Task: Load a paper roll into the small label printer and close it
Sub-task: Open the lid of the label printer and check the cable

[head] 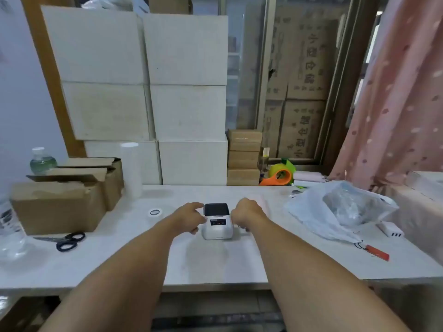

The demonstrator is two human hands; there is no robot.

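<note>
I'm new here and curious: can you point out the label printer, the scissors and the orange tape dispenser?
label printer [217, 225]: head view, on its white front face.
scissors [69, 240]: head view, on the black handles.
orange tape dispenser [279, 176]: head view, on its orange body.

The label printer [217, 221] is a small white box with rounded corners and a dark top panel. It stands upright on the white table, lid down, its front face with a small dark display strip turned toward the person.

A paper roll [155, 212] lies flat on the table to its left, well apart.
</note>
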